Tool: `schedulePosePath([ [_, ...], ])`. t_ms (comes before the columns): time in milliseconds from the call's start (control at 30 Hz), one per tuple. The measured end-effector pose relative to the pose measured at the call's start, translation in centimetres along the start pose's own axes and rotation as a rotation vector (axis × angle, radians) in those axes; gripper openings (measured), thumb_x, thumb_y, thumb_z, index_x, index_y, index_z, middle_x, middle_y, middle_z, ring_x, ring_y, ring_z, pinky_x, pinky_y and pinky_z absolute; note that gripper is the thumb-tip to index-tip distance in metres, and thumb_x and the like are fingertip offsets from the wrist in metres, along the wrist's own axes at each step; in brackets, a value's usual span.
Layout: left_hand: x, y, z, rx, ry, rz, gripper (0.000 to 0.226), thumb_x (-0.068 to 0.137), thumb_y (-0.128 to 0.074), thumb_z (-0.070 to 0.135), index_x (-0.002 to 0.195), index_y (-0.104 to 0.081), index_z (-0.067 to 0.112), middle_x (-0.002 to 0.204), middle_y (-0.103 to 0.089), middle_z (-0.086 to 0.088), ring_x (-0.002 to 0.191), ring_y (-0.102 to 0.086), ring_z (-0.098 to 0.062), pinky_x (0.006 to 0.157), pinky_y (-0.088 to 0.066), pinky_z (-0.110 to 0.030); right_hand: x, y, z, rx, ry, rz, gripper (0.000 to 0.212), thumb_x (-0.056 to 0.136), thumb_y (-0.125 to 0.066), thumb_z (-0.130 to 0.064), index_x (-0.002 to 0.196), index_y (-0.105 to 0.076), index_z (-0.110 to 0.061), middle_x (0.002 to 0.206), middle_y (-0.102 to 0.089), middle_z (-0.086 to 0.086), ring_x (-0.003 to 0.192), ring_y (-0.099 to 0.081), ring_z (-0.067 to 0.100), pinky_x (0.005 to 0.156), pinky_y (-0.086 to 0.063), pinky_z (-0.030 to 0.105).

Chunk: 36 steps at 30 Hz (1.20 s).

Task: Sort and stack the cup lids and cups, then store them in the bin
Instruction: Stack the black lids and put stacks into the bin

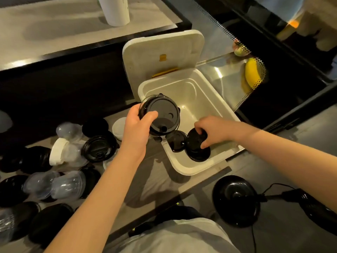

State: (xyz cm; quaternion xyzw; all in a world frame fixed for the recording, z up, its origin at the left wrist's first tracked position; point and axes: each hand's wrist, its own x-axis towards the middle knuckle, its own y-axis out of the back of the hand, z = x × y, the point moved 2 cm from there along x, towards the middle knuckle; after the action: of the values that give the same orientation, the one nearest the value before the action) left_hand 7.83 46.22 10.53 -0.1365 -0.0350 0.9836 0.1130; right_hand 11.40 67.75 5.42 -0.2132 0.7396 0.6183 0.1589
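Observation:
A white bin (pixel 215 106) stands open on the low table, its lid (pixel 162 52) tipped back. My left hand (pixel 138 125) grips a stack of black cup lids (pixel 162 114) over the bin's near left corner. Inside the bin my right hand (pixel 213 128) grips another stack of black lids (pixel 197 145) at the near wall. One more black lid (pixel 176 141) leans between the two stacks. On the table to the left lie several black lids (pixel 98 147), clear dome lids (pixel 54 185) and a white lid stack (pixel 58 151).
A white cylinder (pixel 114 10) stands on the far counter. A glass display case at the right holds a banana (pixel 252 72). A black round lamp base (pixel 237 203) with a cable sits on the floor at the lower right.

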Motion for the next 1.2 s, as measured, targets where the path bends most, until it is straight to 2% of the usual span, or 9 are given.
schedulePosePath([
  [167,0.3,0.0,-0.3,0.023,-0.015,0.034,0.028,0.089,-0.054,0.009,0.116,-0.054,0.017,0.106,-0.064,0.0,0.101,-0.062,-0.015,0.086,-0.053,-0.031,1.5,-1.8,0.5,-0.044,0.004,-0.141,0.04,0.071,-0.078,-0.035,0.091,-0.047,-0.018,0.091,-0.048,-0.001,0.084,-0.049,0.019,0.067,-0.044,0.03],
  [300,0.5,0.0,-0.4,0.007,-0.005,0.041,0.021,0.089,-0.054,0.008,0.103,-0.056,0.022,0.1,-0.064,0.002,0.097,-0.062,-0.014,0.082,-0.053,-0.029,1.6,-2.6,0.6,-0.131,-0.007,-0.238,0.04,0.074,-0.076,-0.032,0.095,-0.046,-0.016,0.102,-0.048,0.003,0.084,-0.047,0.019,0.064,-0.039,0.028],
  [400,0.6,0.0,-0.5,-0.002,0.004,0.038,0.02,0.089,-0.054,0.007,0.103,-0.056,0.022,0.1,-0.064,0.002,0.097,-0.062,-0.014,0.083,-0.053,-0.029,1.5,-2.8,0.4,-0.21,-0.013,-0.299,0.044,0.076,-0.075,-0.029,0.109,-0.05,-0.013,0.112,-0.049,0.005,0.083,-0.045,0.018,0.06,-0.036,0.026],
  [600,0.9,0.0,-0.5,0.019,0.007,0.05,0.028,0.089,-0.055,0.009,0.116,-0.054,0.016,0.105,-0.064,-0.001,0.101,-0.062,-0.017,0.087,-0.053,-0.033,2.7,-2.5,0.6,-0.197,-0.022,-0.306,0.045,0.082,-0.07,-0.027,0.12,-0.05,-0.013,0.12,-0.051,0.007,0.09,-0.049,0.02,0.07,-0.041,0.03],
  [667,1.1,-0.1,-0.4,0.016,0.01,0.058,0.031,0.089,-0.055,0.008,0.119,-0.053,0.014,0.106,-0.064,-0.001,0.101,-0.062,-0.017,0.087,-0.054,-0.032,3.3,-2.4,0.7,-0.163,-0.038,-0.294,0.056,0.083,-0.069,-0.026,0.131,-0.043,-0.017,0.124,-0.05,0.007,0.102,-0.052,0.024,0.074,-0.043,0.031],
  [733,1.2,-0.1,-0.3,0.017,0.013,0.063,0.032,0.089,-0.054,0.008,0.12,-0.053,0.013,0.106,-0.064,-0.002,0.101,-0.062,-0.016,0.086,-0.054,-0.031,3.8,-2.6,0.7,-0.18,-0.045,-0.362,0.062,0.083,-0.069,-0.027,0.138,-0.039,-0.02,0.128,-0.049,0.006,0.113,-0.052,0.026,0.081,-0.045,0.032],
  [800,1.3,0.0,-0.3,0.018,0.014,0.067,0.031,0.089,-0.054,0.008,0.12,-0.053,0.013,0.106,-0.064,-0.001,0.101,-0.062,-0.016,0.085,-0.053,-0.03,4.3,-3.0,0.8,-0.193,-0.055,-0.406,0.059,0.083,-0.068,-0.029,0.135,-0.042,-0.019,0.127,-0.052,0.006,0.113,-0.053,0.026,0.083,-0.046,0.034],
  [1000,1.9,0.6,-0.1,0.016,0.017,0.11,0.03,0.089,-0.054,0.008,0.119,-0.054,0.016,0.107,-0.064,0.0,0.102,-0.062,-0.016,0.09,-0.051,-0.035,6.5,-2.1,-0.5,-0.079,-0.069,-0.134,0.061,0.079,-0.067,-0.048,0.126,-0.045,-0.015,0.123,-0.051,0.006,0.108,-0.055,0.028,0.072,-0.043,0.032],
  [1200,2.3,1.5,-0.1,0.02,0.012,0.178,0.025,0.089,-0.054,0.009,0.109,-0.056,0.023,0.108,-0.064,0.0,0.104,-0.061,-0.018,0.096,-0.049,-0.044,8.5,-3.8,-3.3,-0.23,-0.045,-0.105,0.077,0.064,-0.074,-0.062,0.118,-0.049,-0.013,0.113,-0.057,0.004,0.102,-0.058,0.027,0.08,-0.051,0.036],
])
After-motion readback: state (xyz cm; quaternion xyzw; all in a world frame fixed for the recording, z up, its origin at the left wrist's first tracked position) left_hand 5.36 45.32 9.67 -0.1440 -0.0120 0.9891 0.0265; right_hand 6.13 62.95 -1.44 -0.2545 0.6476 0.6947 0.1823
